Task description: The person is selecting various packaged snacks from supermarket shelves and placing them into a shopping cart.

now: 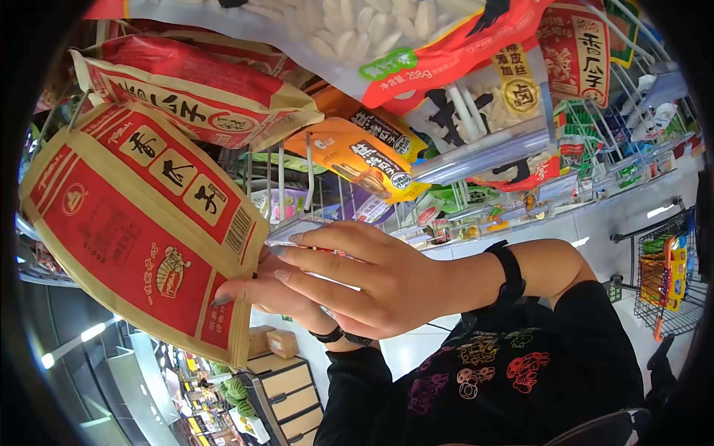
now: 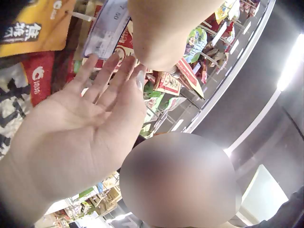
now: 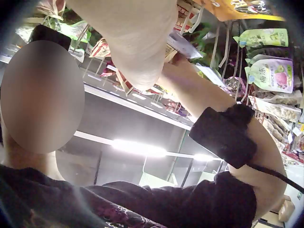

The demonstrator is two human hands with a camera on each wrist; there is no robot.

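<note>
A large red-and-kraft bag of sunflower seeds (image 1: 111, 230) tilts at the left of the head view. My left hand (image 1: 279, 299) grips its near edge, thumb laid over the front. The other left fingers are hidden behind the bag and my right hand. In front of that left hand in the head view, my right hand (image 1: 372, 286) stretches its fingers toward the bag, back of the hand up. The left wrist view shows the right palm (image 2: 80, 130) bare, fingers extended near a price tag (image 2: 111, 31).
Behind the hands is a store rack of hanging snacks: another red seed bag (image 1: 197, 97), an orange packet (image 1: 364, 160) and a large white-and-red seed bag (image 1: 379, 26). Metal hooks (image 1: 309, 175) stick out among them. A shopping cart (image 1: 666, 267) stands on the floor at the right.
</note>
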